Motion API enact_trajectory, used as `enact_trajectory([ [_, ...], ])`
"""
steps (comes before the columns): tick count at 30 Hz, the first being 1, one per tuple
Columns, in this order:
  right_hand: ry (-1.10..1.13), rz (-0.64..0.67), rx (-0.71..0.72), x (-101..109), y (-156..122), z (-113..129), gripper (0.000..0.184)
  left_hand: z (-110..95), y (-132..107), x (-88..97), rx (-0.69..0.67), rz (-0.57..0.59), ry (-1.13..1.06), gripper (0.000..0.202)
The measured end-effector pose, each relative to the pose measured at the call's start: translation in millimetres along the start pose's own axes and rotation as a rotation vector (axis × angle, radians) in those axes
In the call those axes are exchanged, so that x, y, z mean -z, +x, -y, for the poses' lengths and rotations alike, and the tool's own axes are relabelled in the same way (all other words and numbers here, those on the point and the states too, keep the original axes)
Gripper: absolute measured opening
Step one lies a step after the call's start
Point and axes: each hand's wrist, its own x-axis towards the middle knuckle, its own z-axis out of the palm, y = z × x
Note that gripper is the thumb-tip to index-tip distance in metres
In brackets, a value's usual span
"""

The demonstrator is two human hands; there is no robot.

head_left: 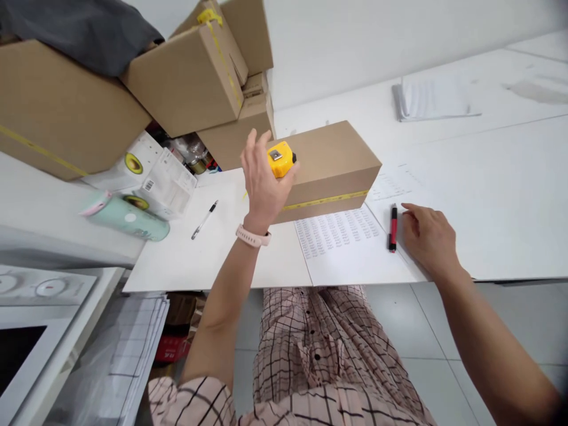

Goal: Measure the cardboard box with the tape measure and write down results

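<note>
My left hand (261, 183), with a pale pink watch band at the wrist, holds a yellow tape measure (280, 158) between thumb and fingers. The tape measure is at the left end of a closed brown cardboard box (328, 154) with yellow tape along its side; whether it touches the box I cannot tell. Beside a red and black pen (393, 228), my right hand (428, 239) rests on the white table, loosely curled, its index finger reaching left and nothing in it. Printed sheets (339, 236) lie partly under the box.
Stacked cardboard boxes (186, 83) fill the back left, a dark cloth (89, 35) over them. A mint green bottle (137, 216) lies by white avocado-printed boxes (162, 183). A clear pen (205, 220) lies on the table. Papers (435, 99) sit at the back right.
</note>
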Motion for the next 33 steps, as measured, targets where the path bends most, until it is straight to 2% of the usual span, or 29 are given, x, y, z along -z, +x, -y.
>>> enact_trajectory([
  [3, -0.018, -0.010, 0.020, -2.0, -0.5, -1.3, 0.041, 1.6, 21.3, -15.4, 0.184, 0.171, -0.058, 0.074],
  [6, -0.021, -0.028, 0.043, -6.3, -0.5, -6.5, 0.039, 0.6, 26.5, -21.9, 0.288, 0.240, -0.015, 0.068],
  [10, 0.009, -0.062, 0.076, -13.2, 1.5, -15.1, 0.037, -1.9, 24.8, -20.5, 0.262, 0.222, 0.066, 0.052],
  [13, 0.043, -0.104, 0.089, -15.5, 2.4, -17.0, 0.037, -11.5, 16.8, -14.2, 0.269, 0.171, -0.021, 0.062],
  [15, 0.078, -0.214, 0.069, -13.3, 1.6, -12.9, 0.037, -25.1, 5.7, -6.9, 0.263, 0.163, -0.182, 0.071],
  [17, 0.152, -0.369, 0.031, -5.7, -0.5, -2.2, 0.037, -43.5, -9.0, 2.3, 0.231, 0.237, -0.375, 0.078],
  [19, 0.320, -0.416, -0.010, 9.1, -3.1, 16.3, 0.033, -63.2, -23.4, 11.3, 0.197, 0.372, -0.494, 0.085],
  [20, 0.442, -0.366, -0.028, 18.9, -4.0, 28.2, 0.032, -72.2, -29.0, 14.9, 0.186, 0.436, -0.514, 0.087],
  [22, 0.730, -0.123, -0.093, 41.4, -3.5, 55.4, 0.035, -86.2, -35.8, 18.9, 0.168, 0.526, -0.497, 0.091],
  [24, 0.982, 0.166, -0.101, 62.8, 1.1, 82.6, 0.046, -93.9, -36.9, 19.3, 0.145, 0.569, -0.472, 0.092],
  [26, 1.111, 0.345, -0.079, 77.4, 8.9, 104.6, 0.056, -95.5, -35.1, 18.5, 0.139, 0.576, -0.460, 0.092],
  [29, 1.134, 0.429, -0.087, 82.4, 21.7, 123.4, 0.061, -90.4, -33.1, 20.8, 0.198, 0.553, -0.461, 0.091],
  [33, 1.186, 0.520, -0.098, 71.3, 32.7, 134.6, 0.055, -78.3, -35.7, 30.0, 0.309, 0.552, -0.576, 0.091],
])
